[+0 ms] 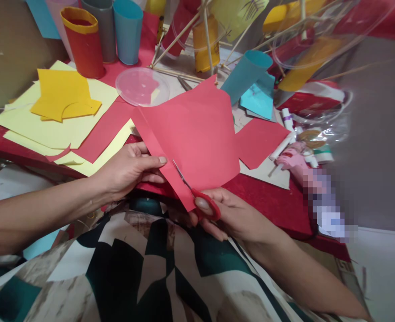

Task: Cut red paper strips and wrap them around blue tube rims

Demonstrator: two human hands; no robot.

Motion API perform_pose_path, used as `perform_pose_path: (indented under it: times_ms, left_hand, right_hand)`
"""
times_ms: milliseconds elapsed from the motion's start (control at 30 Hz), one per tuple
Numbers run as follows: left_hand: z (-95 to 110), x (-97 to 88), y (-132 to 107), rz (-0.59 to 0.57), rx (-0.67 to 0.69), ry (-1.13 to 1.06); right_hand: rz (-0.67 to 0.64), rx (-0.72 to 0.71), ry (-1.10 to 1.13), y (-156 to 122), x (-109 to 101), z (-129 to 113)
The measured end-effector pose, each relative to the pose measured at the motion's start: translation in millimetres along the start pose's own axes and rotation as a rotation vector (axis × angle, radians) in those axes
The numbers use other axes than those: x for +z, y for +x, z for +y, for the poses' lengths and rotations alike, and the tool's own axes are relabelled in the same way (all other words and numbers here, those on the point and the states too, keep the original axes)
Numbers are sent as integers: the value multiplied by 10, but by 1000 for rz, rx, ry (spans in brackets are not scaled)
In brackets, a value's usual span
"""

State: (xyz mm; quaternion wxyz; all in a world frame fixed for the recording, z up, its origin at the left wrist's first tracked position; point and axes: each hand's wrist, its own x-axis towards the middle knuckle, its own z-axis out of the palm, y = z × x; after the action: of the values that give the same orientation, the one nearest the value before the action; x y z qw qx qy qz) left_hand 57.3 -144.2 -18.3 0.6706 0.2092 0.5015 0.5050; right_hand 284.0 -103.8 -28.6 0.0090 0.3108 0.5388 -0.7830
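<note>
- Red table [271, 203] is spanning mid-frame.
- Left hand [128, 167] is pinching red sheet [199, 138], centre, apparently steadying it.
- Right hand [229, 210] is gripping scissors [214, 205], lower centre.

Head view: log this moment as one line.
left hand: holds red sheet | right hand: holds scissors at sheet's near edge | nearby: clear lid, yellow paper

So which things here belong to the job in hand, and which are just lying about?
In use:
- left hand
- right hand
- scissors
- large red sheet

Apparently lying about:
- yellow paper
- clear lid
- upright blue cup
</note>
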Motion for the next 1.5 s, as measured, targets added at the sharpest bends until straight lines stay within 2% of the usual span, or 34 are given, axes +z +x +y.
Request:
perform_pose_path:
  times_ms: [267, 467, 967, 1133, 1300, 1500]
  left_hand:
    - [6, -20, -16, -41, -3, 4]
    - [-5, -50, -28, -46, 12, -10]
    - [-50, -73, -74, -88, 44, -40]
    - [-60, -96, -71, -93, 73, -44]
    - [-48, -140, -64, -116, 133, -23]
    - [-68, -153, -88, -116, 107, 7]
  right_hand:
    - [22, -38, -19, -16, 33, -8]
    - [65, -104, 22, 1, 84, -21]
    - [98, -152, 111, 35, 134, 11]
    - [79, -88, 94, -12, 138, -7]
    - [-5, -20, 66, -44, 109, 12]
    - [-38, -3, 105, 9, 81, -6]
